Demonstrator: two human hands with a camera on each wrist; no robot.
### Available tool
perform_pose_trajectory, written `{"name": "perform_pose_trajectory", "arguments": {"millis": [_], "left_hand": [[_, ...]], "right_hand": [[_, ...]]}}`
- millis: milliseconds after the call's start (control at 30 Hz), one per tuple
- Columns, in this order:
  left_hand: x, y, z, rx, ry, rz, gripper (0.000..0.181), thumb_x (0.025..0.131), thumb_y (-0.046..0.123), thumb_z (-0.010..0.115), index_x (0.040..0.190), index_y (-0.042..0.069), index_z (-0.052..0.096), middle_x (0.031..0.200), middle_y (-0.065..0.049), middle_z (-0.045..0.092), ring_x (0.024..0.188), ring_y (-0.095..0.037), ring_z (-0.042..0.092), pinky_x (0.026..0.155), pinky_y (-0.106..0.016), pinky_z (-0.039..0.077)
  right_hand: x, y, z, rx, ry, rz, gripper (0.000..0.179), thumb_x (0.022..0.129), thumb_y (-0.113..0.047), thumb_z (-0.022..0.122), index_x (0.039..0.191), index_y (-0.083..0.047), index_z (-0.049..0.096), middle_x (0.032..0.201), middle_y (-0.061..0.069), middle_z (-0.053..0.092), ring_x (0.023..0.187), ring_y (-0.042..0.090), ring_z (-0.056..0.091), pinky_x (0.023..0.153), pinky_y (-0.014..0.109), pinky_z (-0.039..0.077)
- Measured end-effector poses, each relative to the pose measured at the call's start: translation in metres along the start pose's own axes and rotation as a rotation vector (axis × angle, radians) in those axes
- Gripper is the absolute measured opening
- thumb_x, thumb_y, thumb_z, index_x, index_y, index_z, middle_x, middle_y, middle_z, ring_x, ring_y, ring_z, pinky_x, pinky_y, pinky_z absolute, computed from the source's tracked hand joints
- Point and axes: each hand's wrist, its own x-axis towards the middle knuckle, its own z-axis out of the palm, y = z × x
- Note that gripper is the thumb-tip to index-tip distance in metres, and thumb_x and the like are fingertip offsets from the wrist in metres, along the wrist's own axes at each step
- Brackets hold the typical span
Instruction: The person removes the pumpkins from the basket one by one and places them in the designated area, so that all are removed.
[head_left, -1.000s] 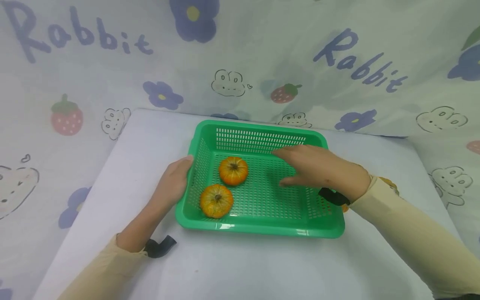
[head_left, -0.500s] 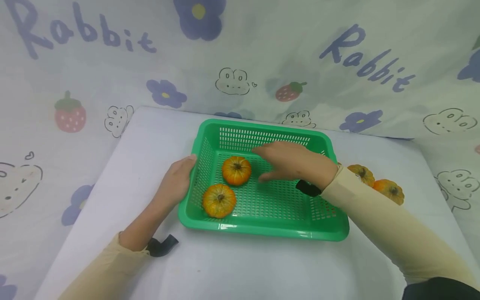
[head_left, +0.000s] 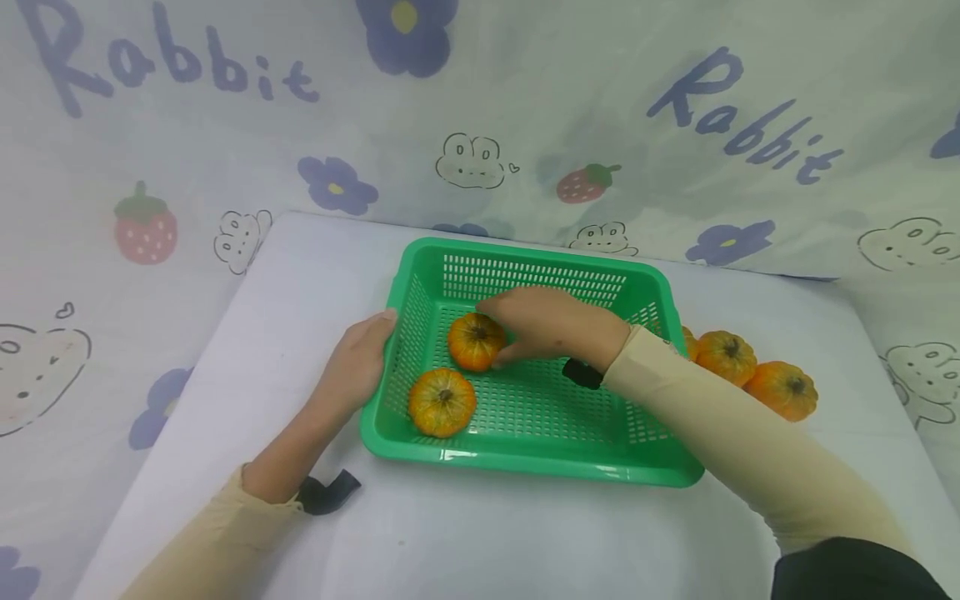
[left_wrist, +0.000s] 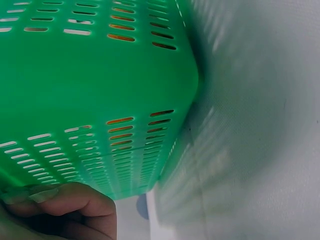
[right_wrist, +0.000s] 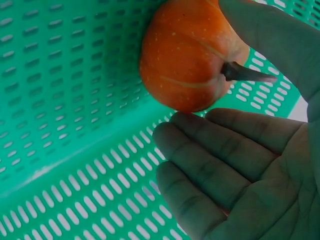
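Right grip (head_left: 553, 323) farther left than before, spread apart around the rear pumpkin (head_left: 476, 342).

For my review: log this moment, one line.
left hand: holds green perforated basket; right hand: around farther mini pumpkin; nearer mini pumpkin: in basket

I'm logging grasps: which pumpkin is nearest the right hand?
The pumpkin farther back inside the basket; only this one has the right hand directly beside it.
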Motion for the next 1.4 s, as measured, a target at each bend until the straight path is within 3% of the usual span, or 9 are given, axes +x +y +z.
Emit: {"name": "perform_pose_trajectory", "arguments": {"millis": [133,733,1400], "left_hand": [[0.0,-0.001,0.001,-0.01,0.003,0.001,0.063,0.114,0.047,0.024,0.151,0.003,0.049,0.12,-0.021,0.066,0.102,-0.032,0.07,0.082,-0.041,0.063],[-0.001,0.002,0.0,-0.003,-0.001,0.01,0.063,0.115,0.045,0.023,0.152,0.001,0.047,0.121,-0.023,0.066,0.102,-0.033,0.071,0.082,-0.042,0.063],[-0.001,0.001,-0.001,-0.022,-0.005,0.008,0.064,0.115,0.046,0.025,0.153,0.001,0.046,0.126,-0.023,0.065,0.11,-0.034,0.068,0.09,-0.044,0.06]], "right_hand": [[0.007,-0.001,0.005,0.005,0.001,-0.002,0.065,0.087,-0.039,0.088,0.138,-0.007,0.062,0.121,0.002,0.07,0.102,0.019,0.064,0.09,0.04,0.055],[0.015,-0.001,0.013,-0.021,-0.003,0.012,0.058,0.086,-0.041,0.089,0.127,-0.008,0.064,0.105,-0.001,0.067,0.087,0.018,0.062,0.075,0.038,0.055],[0.012,0.001,0.013,-0.008,0.021,-0.003,0.06,0.086,-0.041,0.089,0.128,-0.007,0.064,0.11,0.001,0.069,0.089,0.017,0.062,0.079,0.037,0.055]]}}
